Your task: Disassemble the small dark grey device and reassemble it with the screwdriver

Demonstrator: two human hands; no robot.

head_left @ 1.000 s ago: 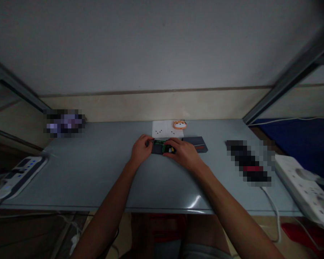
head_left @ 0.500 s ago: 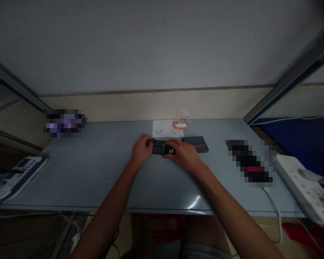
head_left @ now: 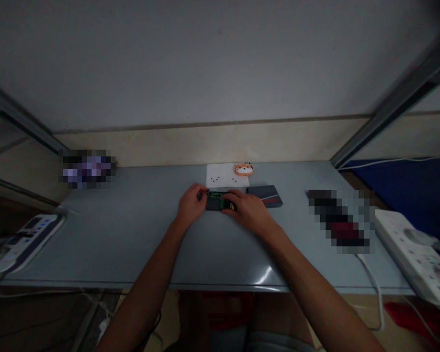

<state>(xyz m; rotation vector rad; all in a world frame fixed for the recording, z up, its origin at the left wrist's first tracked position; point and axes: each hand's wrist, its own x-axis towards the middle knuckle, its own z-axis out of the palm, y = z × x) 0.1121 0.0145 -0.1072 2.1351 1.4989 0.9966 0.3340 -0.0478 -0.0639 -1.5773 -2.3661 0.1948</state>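
Note:
An opened dark device with a green circuit board (head_left: 215,195) lies on the grey tabletop in front of me. My left hand (head_left: 192,204) is closed at its left end, fingertips pinched on its edge. Something small and dark shows by those fingers, too small to name. Across the device, my right hand (head_left: 252,210) grips the right end, thumb at the near side and fingers over the top. A black part with a bit of yellow shows under that hand; the rest there is hidden. To the right, partly behind my right hand, lies a flat dark grey panel (head_left: 266,193).
Behind the device is a white paper sheet (head_left: 220,171) with several tiny dark pieces and an orange-and-white animal-faced case (head_left: 244,169). Power strips sit at the left (head_left: 33,242) and right (head_left: 414,254) edges. Blurred-out items lie at both sides; a wall closes off the back.
Both hands keep their hold on the device, with only a slight shift of the right fingers. The view has moved a little.

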